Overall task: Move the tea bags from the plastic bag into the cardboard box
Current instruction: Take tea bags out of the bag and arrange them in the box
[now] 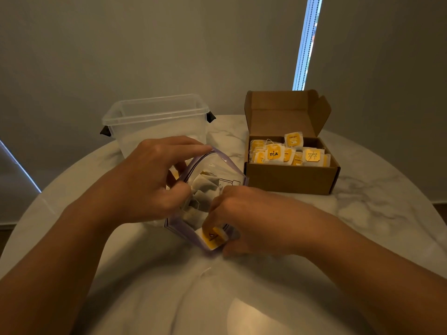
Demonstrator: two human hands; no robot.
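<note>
holding the plastic bag (pixel 227 174) open at mid-table with the left hand (pixel 150 180): thumb pressed on the near side of the purple zip rim, forefinger laid out straight along the far side, other fingers curled behind the film. with the right hand (pixel 249 218) at the bag's mouth, fingers curled tight, pinching a tea bag (pixel 214 236) by its yellow tag right at the near edge of the opening. inside the bag, between both hands, a heap of pale tea bags (pixel 202 187). to the right and just beyond the bag's far corner, touching it or not cannot be told, the cardboard box (pixel 290 181), lid flap upright, packed with yellow-tagged tea bags (pixel 287 154). behind the left hand, a clear plastic tub (pixel 157 117) with black clips, upright. all on a white marble table (pixel 375 204)
</note>
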